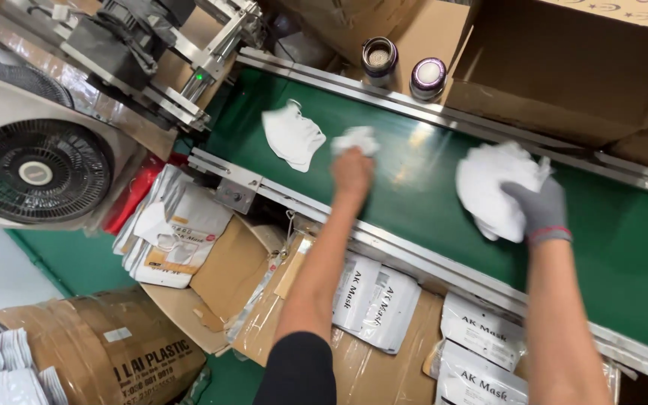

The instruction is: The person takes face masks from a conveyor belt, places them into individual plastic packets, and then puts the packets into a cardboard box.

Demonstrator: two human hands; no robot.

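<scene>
L hand (352, 171) – bare – is closed on a single white mask (357, 139) over the green conveyor belt (429, 195), w/ another white mask (292, 136) lying loose on the belt just to its left. R hand (540, 210), in a grey glove, grips a stack of white masks (489, 184) resting on the belt nearer the far rail. Below the belt's near edge sit packaged mask pouches (376, 300) on cardboard – a fan (35, 172) stands at far left.

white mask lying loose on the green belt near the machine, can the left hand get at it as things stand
Probably yes. The left hand already grips one white mask, but the loose mask lies just beside it on the green belt with nothing between. The right hand is farther off, holding a stack of masks.
</scene>
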